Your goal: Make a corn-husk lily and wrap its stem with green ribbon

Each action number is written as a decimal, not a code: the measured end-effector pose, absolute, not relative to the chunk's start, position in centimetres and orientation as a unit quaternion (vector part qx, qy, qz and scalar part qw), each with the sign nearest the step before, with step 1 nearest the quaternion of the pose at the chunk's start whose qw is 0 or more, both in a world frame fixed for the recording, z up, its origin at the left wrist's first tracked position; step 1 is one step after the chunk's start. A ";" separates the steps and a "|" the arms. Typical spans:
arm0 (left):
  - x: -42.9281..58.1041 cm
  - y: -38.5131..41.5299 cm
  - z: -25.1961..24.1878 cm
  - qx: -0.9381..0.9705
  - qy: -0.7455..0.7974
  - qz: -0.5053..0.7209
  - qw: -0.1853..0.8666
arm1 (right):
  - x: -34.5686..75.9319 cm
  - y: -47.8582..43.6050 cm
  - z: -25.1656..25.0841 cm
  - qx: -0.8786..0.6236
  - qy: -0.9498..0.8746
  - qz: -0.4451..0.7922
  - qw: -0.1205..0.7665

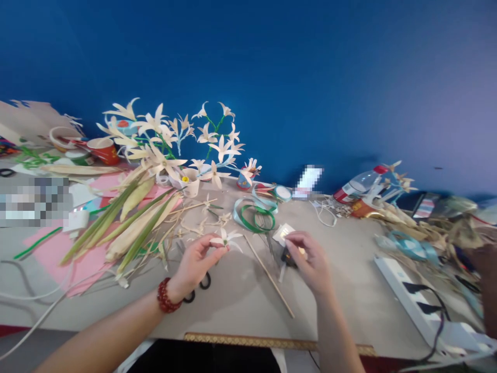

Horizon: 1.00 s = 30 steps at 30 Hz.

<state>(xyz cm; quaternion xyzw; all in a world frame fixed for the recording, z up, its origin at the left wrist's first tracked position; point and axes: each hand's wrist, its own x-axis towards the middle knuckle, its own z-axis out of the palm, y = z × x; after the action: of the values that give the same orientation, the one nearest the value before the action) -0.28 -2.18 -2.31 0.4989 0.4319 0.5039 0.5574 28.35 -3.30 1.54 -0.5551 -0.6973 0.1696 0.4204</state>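
Observation:
My left hand (198, 261), a red beaded bracelet on its wrist, pinches a small white flower (225, 240) with pointed petals by its base. My right hand (312, 264) is curled with thumb and fingertips together, beside a small white square piece (283, 234) and above a dark object (288, 257) that it partly covers. Whether anything sits in those fingertips I cannot make out. Between the hands a thin wooden stick (269, 277) lies slantwise on the table. Black-handled scissors (205, 281) lie partly hidden under my left wrist.
Corn husks (134, 228) and pink paper (46, 254) spread over the left. Pale husk flowers (155, 124) stand in cups behind. Green ribbon (258, 220) lies mid-table. At right are a plastic bottle (361, 184) and a white power strip (407, 295) with cables.

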 end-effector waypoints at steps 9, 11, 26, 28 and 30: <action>0.1 -2.3 -2.0 0.452 0.438 0.486 0.607 | 36.7 -6.3 -1.7 -0.677 -0.712 0.047 0.183; 0.0 -2.2 -2.3 0.448 0.437 0.486 0.610 | 36.5 -6.2 -2.1 -0.653 -0.736 0.046 0.169; 0.1 -2.0 -2.2 0.415 0.449 0.495 0.617 | 38.3 -4.3 -1.4 -0.641 -0.720 0.180 0.193; 0.1 -2.0 -2.0 0.411 0.452 0.492 0.620 | 38.6 -4.2 -1.7 -0.651 -0.682 0.225 0.247; 0.1 -2.0 -2.0 0.413 0.449 0.489 0.624 | 38.8 -4.1 -1.9 -0.660 -0.632 0.260 0.313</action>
<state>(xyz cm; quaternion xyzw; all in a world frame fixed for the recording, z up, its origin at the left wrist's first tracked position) 0.09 -2.05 -1.97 0.4125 0.4486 0.4888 0.6242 38.82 -4.08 -1.95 -0.6596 -0.6322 0.2600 0.3126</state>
